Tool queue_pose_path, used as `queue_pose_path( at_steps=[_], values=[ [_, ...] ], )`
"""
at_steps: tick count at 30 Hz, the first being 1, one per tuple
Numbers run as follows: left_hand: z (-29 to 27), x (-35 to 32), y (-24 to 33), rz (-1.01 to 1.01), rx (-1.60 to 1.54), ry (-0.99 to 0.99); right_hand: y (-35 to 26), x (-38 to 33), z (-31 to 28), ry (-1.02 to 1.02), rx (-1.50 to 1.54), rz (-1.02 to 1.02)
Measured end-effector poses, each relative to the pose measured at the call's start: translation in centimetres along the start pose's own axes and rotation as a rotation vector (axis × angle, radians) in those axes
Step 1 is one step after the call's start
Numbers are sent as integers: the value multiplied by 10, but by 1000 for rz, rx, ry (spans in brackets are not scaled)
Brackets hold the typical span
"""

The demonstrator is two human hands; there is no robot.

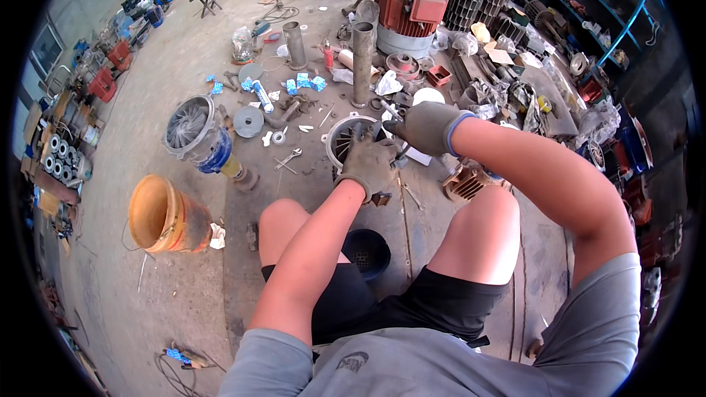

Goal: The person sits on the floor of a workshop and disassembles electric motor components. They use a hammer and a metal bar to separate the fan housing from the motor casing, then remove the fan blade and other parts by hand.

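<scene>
My left hand (pixel 371 160), in a grey-brown work glove, lies over the near right rim of a round metal housing (pixel 340 140). Its fingers stretch over the opening, where dark radial slots or fins show. Just to the right, my gloved right hand (pixel 429 128) is closed around a metal hand tool (pixel 392 110) whose shaft juts out toward the housing. The tool's exact kind is unclear, since glove and fingers cover much of it. A small dark block (pixel 380 198) shows below my left wrist. Between my legs stands a black bowl (pixel 366 254) with a perforated-looking bottom.
An orange bucket (pixel 170 215) and a finned housing on a blue piece (pixel 193 129) stand left. Wrenches (pixel 288 161) lie nearby. Beyond are upright metal tubes (pixel 362 66) and a large red motor (pixel 412 7). Scrap and a blue shelf (pixel 625 26) fill the right.
</scene>
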State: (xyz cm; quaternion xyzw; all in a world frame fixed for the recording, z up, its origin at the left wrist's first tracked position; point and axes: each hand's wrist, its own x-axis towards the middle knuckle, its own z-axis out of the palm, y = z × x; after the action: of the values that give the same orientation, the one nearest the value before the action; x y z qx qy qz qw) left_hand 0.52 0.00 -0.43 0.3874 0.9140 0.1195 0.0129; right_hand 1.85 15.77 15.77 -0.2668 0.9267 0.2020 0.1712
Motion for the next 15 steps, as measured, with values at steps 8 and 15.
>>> queue_pose_path(
  at_steps=[8,15],
  values=[
    [-5,-11,-9,10,0,23,4,-16,-7,497,83,57],
    [-8,1,-2,40,67,43,8,-14,-12,316,-228,-456]
  ],
)
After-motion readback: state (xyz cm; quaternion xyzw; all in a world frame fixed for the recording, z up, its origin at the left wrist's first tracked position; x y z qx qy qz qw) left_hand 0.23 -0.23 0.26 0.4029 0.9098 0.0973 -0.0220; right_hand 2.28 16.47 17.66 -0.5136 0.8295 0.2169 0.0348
